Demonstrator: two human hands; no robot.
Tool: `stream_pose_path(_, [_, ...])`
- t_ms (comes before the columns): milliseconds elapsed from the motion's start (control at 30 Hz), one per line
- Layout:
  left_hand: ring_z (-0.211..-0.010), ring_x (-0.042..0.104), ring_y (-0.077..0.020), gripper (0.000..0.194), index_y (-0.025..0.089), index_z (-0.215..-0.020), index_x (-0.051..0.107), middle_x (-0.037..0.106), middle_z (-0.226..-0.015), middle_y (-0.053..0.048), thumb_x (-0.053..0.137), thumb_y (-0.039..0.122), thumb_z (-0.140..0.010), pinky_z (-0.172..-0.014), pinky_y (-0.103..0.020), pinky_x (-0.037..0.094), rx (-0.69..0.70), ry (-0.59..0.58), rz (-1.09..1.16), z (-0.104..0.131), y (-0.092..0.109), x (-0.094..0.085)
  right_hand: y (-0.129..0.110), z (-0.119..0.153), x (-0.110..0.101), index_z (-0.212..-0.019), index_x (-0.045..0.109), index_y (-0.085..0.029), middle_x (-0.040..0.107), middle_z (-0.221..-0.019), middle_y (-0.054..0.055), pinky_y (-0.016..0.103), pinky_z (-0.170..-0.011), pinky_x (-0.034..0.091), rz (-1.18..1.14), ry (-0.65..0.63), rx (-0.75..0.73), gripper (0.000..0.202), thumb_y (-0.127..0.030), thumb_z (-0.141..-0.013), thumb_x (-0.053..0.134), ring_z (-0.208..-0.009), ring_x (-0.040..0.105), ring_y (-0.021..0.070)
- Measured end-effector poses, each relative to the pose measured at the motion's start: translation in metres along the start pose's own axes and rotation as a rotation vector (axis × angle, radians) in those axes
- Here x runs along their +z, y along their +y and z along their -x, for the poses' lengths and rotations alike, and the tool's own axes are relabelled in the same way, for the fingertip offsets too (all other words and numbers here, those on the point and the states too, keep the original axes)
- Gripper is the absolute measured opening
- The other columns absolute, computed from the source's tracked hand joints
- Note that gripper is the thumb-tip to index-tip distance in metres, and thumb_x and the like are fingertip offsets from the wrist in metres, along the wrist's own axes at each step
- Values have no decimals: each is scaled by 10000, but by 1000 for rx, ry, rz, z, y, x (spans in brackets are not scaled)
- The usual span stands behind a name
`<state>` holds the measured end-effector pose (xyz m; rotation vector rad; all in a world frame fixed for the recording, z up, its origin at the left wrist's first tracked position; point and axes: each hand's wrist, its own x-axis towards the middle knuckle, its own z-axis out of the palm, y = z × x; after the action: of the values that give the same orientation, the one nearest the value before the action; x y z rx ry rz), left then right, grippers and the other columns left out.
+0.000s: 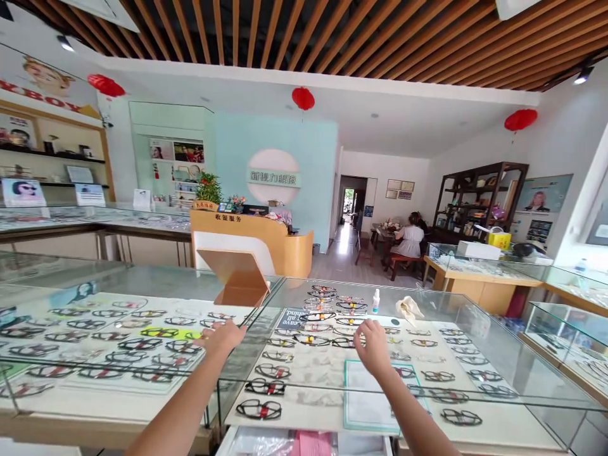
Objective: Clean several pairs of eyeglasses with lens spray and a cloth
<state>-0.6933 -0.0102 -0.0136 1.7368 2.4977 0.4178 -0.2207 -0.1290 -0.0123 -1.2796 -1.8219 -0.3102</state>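
Note:
My left hand [222, 338] hovers over the glass top of the left display case, its fingers partly curled and apart, holding nothing. My right hand [373, 345] is above the right case with its fingers curled inward; whether anything small is between them is hidden. Near it on the glass are a white spray bottle [375, 301], a crumpled cream cloth [409, 309] and a cluster of eyeglasses [323, 307]. Rows of eyeglasses [259, 409] lie inside the case, where a green-edged white board [363, 405] also shows below my right hand.
A wooden mirror stand [240, 273] rises from the left case. Below the right case, a drawer [237, 440] with pink packets is open. A wooden counter [247, 237] stands behind. People sit at a table at the back right, one in light clothing [409, 239].

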Motion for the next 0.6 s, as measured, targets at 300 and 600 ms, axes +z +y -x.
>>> stream_pose_path(300, [-1609,236,-569,859,66,-1581,546,306,-1741,-329,340,618,-956,-1211,-790,201,-116,64,-2,8,-1,22,10,-34,22,-757,576,-273,710,-900,113,405,-785,501,-80,152,469,278,-337,-999,456,-871,646,306])
stream_pose_path(600, [-1577,273,-564,830,30,-1550,558,396,-1677,-347,368,600,-976,-1223,-773,199,-84,112,35,17,11,24,25,-26,4,-855,615,-239,723,-917,75,347,-824,476,-115,-134,495,302,-395,-1043,439,-893,646,249])
